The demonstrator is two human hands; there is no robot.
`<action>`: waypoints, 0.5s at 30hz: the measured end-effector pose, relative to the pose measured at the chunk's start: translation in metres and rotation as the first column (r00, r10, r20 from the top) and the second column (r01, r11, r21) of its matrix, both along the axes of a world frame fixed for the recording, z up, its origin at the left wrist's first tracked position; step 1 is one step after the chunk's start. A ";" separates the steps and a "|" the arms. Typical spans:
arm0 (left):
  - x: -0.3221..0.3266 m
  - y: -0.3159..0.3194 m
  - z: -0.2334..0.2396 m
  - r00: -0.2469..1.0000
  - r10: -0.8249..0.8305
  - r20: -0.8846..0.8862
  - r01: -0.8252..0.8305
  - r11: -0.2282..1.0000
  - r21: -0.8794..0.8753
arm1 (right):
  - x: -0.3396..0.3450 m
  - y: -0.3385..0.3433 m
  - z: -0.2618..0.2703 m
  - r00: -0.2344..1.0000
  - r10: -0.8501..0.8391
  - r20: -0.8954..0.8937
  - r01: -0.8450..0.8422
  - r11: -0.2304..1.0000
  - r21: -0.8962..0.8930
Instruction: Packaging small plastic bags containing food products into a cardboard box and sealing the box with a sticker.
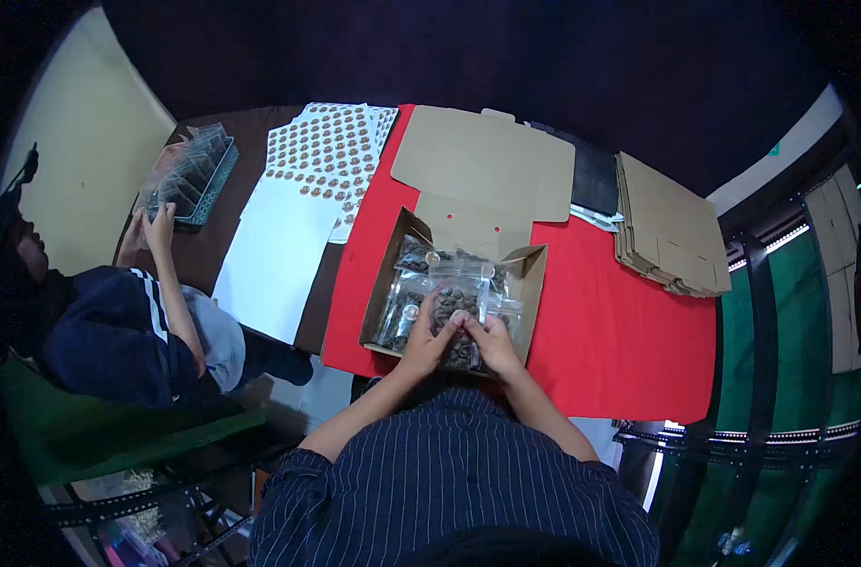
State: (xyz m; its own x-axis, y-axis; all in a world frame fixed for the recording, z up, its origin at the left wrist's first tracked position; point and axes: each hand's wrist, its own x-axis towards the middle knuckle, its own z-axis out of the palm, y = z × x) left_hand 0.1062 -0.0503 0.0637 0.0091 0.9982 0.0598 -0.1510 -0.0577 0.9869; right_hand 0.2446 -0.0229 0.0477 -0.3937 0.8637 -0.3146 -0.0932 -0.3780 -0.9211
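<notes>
Both my hands hold one clear zip pouch (466,290) filled with small dark brown pieces. My left hand (424,340) grips its left side, and my right hand (495,345) its right. The thumbs meet over a round sticker on the pouch's front. Beneath it stands an open cardboard box (536,305) with its lid folded back, away from me. Several similar pouches lie inside the box, such as a stickered pouch (402,312) at the left. My hands and the held pouch hide part of the box's contents.
The box stands on a red tablecloth (614,340). To the right are flattened cardboard boxes (671,227) and a black item (593,173). Sticker sheets (324,149) lie to the left. Farther left, a co-worker (118,326) handles clear pouches at a green basket (214,188).
</notes>
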 end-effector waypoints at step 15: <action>-0.012 0.001 0.000 0.998 0.008 -0.064 -0.005 0.999 0.051 | 0.013 0.007 -0.002 0.997 0.059 -0.050 -0.056 0.996 0.070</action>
State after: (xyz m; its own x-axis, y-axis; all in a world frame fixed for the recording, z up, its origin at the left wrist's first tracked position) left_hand 0.0945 -0.0495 0.0636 0.0083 0.9939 0.1098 -0.0872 -0.1087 0.9902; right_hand 0.2579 -0.0160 0.0460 -0.4577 0.8579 -0.2335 -0.1212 -0.3204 -0.9395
